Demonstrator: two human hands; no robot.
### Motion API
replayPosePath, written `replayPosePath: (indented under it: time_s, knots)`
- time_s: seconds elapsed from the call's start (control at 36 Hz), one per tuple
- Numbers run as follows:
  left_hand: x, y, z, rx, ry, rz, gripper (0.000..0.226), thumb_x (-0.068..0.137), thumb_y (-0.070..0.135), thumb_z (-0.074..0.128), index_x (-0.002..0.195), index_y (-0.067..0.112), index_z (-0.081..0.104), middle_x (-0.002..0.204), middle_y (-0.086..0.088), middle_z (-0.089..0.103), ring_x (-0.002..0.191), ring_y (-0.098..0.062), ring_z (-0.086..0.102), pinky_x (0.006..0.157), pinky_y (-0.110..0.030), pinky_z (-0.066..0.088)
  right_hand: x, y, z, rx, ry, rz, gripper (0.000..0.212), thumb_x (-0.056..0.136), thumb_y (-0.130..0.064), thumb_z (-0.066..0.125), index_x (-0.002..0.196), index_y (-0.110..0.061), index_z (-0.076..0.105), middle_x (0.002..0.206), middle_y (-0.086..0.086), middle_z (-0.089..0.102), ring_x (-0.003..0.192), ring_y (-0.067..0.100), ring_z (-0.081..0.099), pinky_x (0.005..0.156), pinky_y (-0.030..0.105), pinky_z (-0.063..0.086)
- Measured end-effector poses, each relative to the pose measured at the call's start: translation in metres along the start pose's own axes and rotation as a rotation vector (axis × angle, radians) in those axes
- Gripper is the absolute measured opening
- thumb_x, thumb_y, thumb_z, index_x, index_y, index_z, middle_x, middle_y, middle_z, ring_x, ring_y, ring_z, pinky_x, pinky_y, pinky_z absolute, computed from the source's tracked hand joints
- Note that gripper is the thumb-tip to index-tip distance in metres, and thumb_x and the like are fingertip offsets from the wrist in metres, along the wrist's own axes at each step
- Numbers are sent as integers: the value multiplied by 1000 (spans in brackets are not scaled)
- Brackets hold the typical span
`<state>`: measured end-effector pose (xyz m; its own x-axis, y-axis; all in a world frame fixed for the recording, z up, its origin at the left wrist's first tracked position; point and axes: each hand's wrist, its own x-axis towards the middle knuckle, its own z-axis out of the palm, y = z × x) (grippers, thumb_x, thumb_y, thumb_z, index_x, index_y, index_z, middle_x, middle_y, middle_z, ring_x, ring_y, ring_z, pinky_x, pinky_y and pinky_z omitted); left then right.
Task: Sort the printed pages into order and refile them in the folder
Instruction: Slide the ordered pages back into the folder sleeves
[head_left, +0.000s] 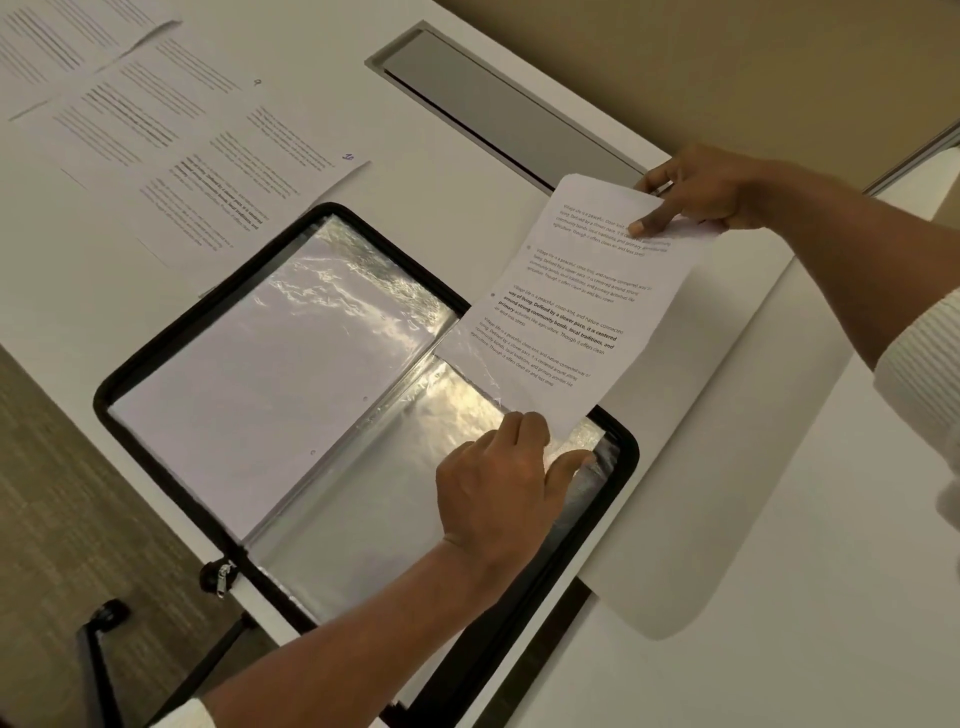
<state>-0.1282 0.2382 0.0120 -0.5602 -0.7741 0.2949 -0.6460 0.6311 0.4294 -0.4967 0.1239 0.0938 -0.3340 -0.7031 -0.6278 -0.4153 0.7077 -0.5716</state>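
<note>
The left hand (498, 483) pinches the sleeve (415, 467) mouth open in the folder (156, 353). The right hand (696, 195), grip clamped on the page (566, 312), feeds it in; remaining pages (171, 135) wait on the tabletop (779, 519).

I saw a white table (519, 130) with a grey metal cable hatch (498, 109) set in it. The folder (156, 358) had a black zipped border and clear, glossy sleeves (363, 493) showing silver glare over white pages. The held page (571, 312) was white with black print, some lines bold. The loose pages (182, 130) were white too, one bearing a blue handwritten number. My cuffs (924, 364) were ribbed white. The floor (62, 493) was grey-brown, finely streaked.
</note>
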Motion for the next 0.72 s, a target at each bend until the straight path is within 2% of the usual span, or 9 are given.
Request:
replayPosePath:
  time_s: [0.08, 0.19, 0.25, 0.31, 0.36, 0.44, 0.53, 0.64, 0.72]
  knots:
    - [0, -1, 0, -76, 20, 3, 55, 87, 71, 68, 92, 17, 69, 82, 6, 70, 64, -10, 66, 59, -27, 58, -1, -1, -1, -45, -5, 13, 30, 81, -13, 88, 108, -17, 77, 95, -2, 81, 75, 19, 77, 54, 30, 61]
    - [-6, -13, 10, -160, -107, 120, 67, 90, 74, 65, 116, 12, 69, 122, -5, 68, 112, -19, 62, 92, -38, 58, -1, 1, -1, -84, -8, 25, 25, 80, -13, 89, 103, -16, 78, 91, 1, 81, 71, 19, 77, 52, 29, 60]
    - [-11, -18, 14, -115, -260, 156, 90, 91, 81, 52, 144, 9, 56, 159, -13, 46, 147, -26, 41, 118, -44, 43, 0, 1, 0, -127, 1, 22, 27, 79, -15, 90, 103, -18, 79, 95, 2, 81, 75, 20, 78, 55, 30, 61]
    - [-14, -22, 17, -37, -402, 228, 109, 92, 87, 41, 165, 8, 27, 175, -16, 9, 163, -27, 6, 130, -50, 22, 4, 3, 1, -133, 2, 19, 27, 80, -15, 90, 104, -18, 79, 98, 3, 81, 80, 22, 78, 59, 31, 63]
    - [-18, -26, 19, 22, -471, 327, 116, 93, 86, 38, 167, 4, 5, 175, -16, -11, 163, -29, -12, 131, -53, 15, 7, 5, 3, -109, -14, 23, 27, 82, -13, 88, 106, -16, 78, 100, 4, 81, 85, 23, 78, 62, 31, 65]
    - [-22, -27, 24, 55, -532, 395, 121, 94, 85, 39, 165, -1, -7, 173, -20, -20, 161, -33, -17, 130, -54, 13, 12, 8, 6, -97, -31, 33, 29, 82, -12, 87, 109, -15, 78, 102, 5, 81, 90, 24, 79, 68, 32, 66]
    - [-21, -26, 32, 74, -555, 398, 120, 95, 84, 38, 164, -3, -9, 172, -23, -21, 161, -35, -18, 130, -55, 12, 17, 10, 10, -107, -58, 57, 32, 82, -15, 88, 112, -16, 78, 102, 4, 81, 94, 24, 79, 74, 35, 66]
    - [-15, -19, 40, 54, -570, 386, 116, 98, 82, 32, 163, -3, -10, 171, -23, -23, 160, -35, -21, 130, -56, 9, 19, 12, 12, -114, -100, 83, 30, 83, -15, 88, 111, -15, 79, 102, 4, 81, 90, 22, 79, 69, 34, 66]
    - [-4, -13, 40, 6, -537, 323, 102, 101, 76, 24, 166, 1, 1, 172, -21, -20, 161, -33, -20, 131, -55, 5, 22, 17, 11, -99, -101, 81, 31, 82, -14, 88, 112, -15, 79, 103, 4, 81, 91, 23, 79, 70, 36, 66]
